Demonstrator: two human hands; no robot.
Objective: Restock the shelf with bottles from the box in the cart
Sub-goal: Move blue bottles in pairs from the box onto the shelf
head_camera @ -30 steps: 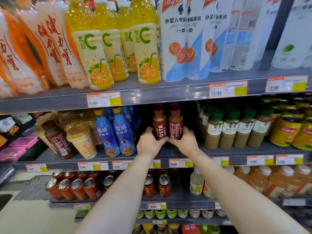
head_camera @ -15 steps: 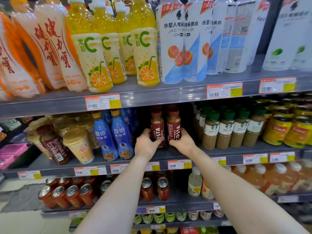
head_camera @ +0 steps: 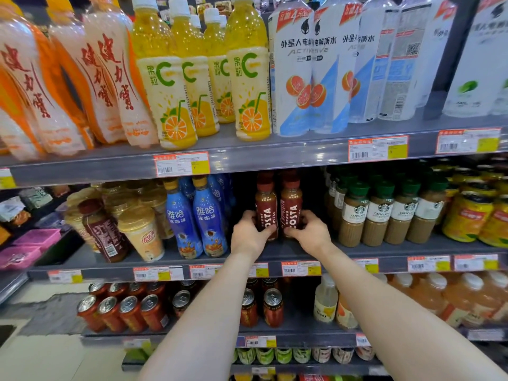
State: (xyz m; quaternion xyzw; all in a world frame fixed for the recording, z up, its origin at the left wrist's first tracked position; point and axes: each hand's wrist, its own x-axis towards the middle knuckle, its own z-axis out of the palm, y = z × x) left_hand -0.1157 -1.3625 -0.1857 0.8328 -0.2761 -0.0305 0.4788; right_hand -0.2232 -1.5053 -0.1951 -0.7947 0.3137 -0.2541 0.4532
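Two dark red Costa coffee bottles stand side by side on the middle shelf, in a dark gap between blue bottles and green-capped ones. My left hand grips the lower part of the left Costa bottle. My right hand grips the lower part of the right Costa bottle. Both bottles are upright and touch each other. More red caps show dimly behind them. The cart and the box are out of view.
Blue coffee bottles stand just left of my hands, green-capped latte bottles just right. Tall orange juice bottles and white drink bottles fill the shelf above. Red cans sit on the shelf below.
The bottles' labels now face more to the front. My hands stay low on the two bottles, and the camera has drawn slightly closer.
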